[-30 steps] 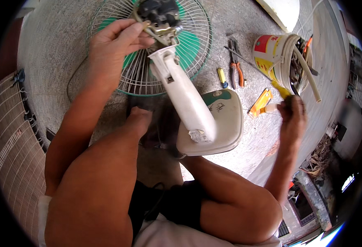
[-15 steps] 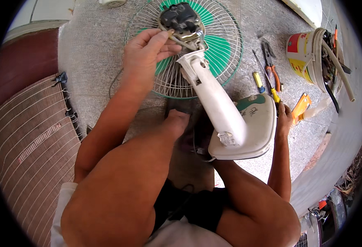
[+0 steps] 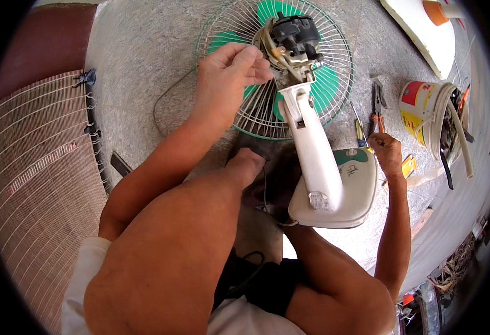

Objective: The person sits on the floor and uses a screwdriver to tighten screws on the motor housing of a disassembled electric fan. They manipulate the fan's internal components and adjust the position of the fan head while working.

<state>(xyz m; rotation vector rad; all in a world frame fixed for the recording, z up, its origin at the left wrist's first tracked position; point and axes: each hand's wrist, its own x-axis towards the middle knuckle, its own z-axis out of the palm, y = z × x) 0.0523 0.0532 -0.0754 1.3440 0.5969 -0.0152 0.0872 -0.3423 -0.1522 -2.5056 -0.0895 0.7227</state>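
Electric fan with a white plastic neck and green blades, laid face down on the grey concrete floor, ahead of the person's bent legs.
Its round wire grille is underneath, an arrangement that leaves the uncovered black motor facing up and reachable; the rounded white base rests toward the right leg, which probably helps steady the neck. Left grip, fingers bent, stands just beside the motor. Right grip, fingers curled, is at the lower ends of the orange-handled steel pliers and a slim yellow-handled tool, all set within arm's reach. Fingertips are small and partly hidden: whether either grip is closed on anything cannot be told. White plastic bucket with red and yellow panels, filled with oddments, is farther right.
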